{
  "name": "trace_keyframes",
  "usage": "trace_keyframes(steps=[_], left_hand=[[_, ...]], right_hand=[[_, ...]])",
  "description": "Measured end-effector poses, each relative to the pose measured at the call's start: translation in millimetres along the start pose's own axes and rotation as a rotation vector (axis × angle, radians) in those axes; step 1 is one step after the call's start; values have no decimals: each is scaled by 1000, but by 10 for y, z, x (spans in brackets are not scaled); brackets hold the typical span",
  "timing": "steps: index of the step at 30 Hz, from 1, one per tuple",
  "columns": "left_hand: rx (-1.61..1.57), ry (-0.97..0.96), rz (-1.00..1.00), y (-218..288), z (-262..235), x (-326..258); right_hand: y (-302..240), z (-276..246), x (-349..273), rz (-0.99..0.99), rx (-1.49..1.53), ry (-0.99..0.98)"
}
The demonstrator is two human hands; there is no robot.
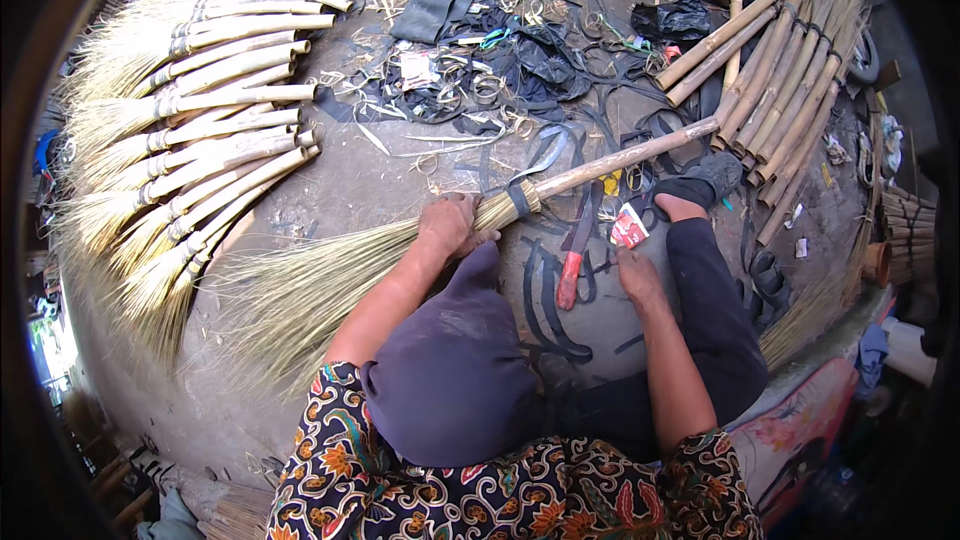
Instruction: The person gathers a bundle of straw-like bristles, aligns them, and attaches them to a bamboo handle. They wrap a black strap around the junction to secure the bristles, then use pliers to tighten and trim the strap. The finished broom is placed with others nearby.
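A long broom [330, 275] lies slantwise before me, bristles to the left and bamboo handle [630, 153] toward the upper right. My left hand [452, 224] is closed round the bristles just below the black rubber band [518, 202] at their neck. My right hand [640, 274] pinches the lower edge of a small red and white packet [628, 227], above the floor beside my foot. Between my legs lies a knife [569, 280] with a red handle, its blade pointing up toward the broom. Black rubber strips [548, 305] curl around it.
Finished brooms [240, 95] are stacked along the left. More brooms [790, 90] lean together at the upper right. Black rubber scraps [540, 65] and cut rings litter the far floor, near a flat rubber sheet [437, 4]. My shod foot [705, 180] is close to the broom handle.
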State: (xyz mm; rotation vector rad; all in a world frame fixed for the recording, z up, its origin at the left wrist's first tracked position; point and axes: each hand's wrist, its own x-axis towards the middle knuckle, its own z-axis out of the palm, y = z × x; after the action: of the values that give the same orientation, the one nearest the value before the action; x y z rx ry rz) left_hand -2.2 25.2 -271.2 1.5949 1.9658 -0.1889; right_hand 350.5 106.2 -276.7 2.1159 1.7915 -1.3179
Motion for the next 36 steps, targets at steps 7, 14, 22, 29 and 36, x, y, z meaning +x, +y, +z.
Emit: trace_keyframes(steps=[7, 14, 22, 29, 36], left_hand=[[-98, -186, 60, -148, -50, 242], [40, 70, 33, 22, 247, 87], [16, 188, -5, 66, 392, 72], [-4, 243, 0, 51, 448, 68], [40, 198, -16, 64, 433, 122]], right_hand=[[-84, -39, -334, 144, 451, -70], [-88, 133, -397, 45, 619, -213], [-102, 349, -301, -125, 545, -167], [-585, 293, -567, -149, 671, -182], [-1348, 153, -980, -698, 405, -38]])
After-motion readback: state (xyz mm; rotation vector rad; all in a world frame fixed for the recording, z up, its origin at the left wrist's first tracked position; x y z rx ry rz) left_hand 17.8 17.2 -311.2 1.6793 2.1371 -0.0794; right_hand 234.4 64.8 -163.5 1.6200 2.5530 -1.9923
